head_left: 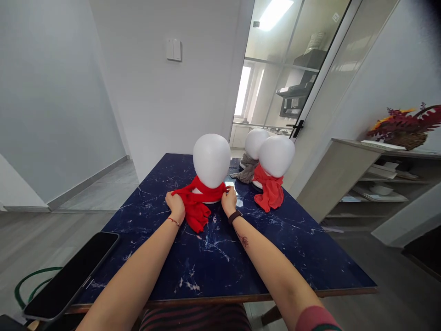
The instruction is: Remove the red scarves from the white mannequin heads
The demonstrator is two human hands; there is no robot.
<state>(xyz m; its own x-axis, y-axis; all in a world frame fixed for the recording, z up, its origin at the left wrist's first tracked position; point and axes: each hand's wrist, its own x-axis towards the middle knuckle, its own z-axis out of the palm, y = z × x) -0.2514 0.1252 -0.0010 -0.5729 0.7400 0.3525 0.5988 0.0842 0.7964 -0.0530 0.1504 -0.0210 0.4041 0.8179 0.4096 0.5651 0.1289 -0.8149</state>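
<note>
A white mannequin head (211, 158) stands upright on the blue marbled table (220, 257). Round its neck lies a red scarf (196, 202), one end hanging down in front onto the tabletop. At the left of the neck, my left hand (176, 206) is closed on the scarf and pulls a band of it out to the side. My right hand (229, 200) pinches the scarf at the neck's right side. Part of the white base shows between the scarf's folds. The fingertips of both hands are partly hidden by cloth.
Two more white heads stand at the back right: one with a coral-red scarf (270, 193), one behind it with a grey scarf (247, 170). A black smartphone (74, 276) lies at the near left. A shelf unit (344, 158) and a glass door (275, 78) are beyond.
</note>
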